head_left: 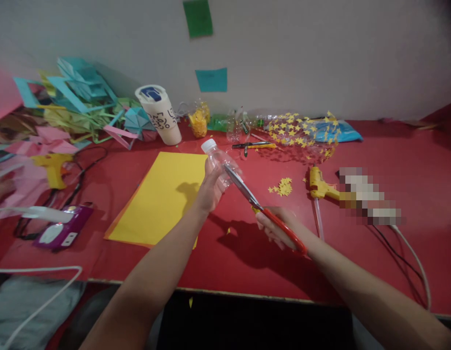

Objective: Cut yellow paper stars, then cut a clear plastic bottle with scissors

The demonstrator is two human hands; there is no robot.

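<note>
My left hand (211, 183) is closed around a small clear plastic bottle (218, 156) with a white cap, tilted up and to the left. In my right hand (278, 226) is a pair of scissors (243, 187) with red handles. Its blades point up-left and lie at the bottle, near my left fingers; whether they cut into the plastic I cannot tell. Beneath my left wrist lie yellow paper sheets (155, 199) with orange ones under them. A small heap of yellow paper stars (283, 187) lies to the right of the bottle.
A yellow glue gun (316, 182) stands at right beside a power strip cable (411, 248). Another glue gun (53, 167) and a purple power strip (70, 226) are at left, near folded paper crafts (79, 92). A white tumbler (161, 119), pens (252, 145) and a star-covered clear piece (301, 133) line the back.
</note>
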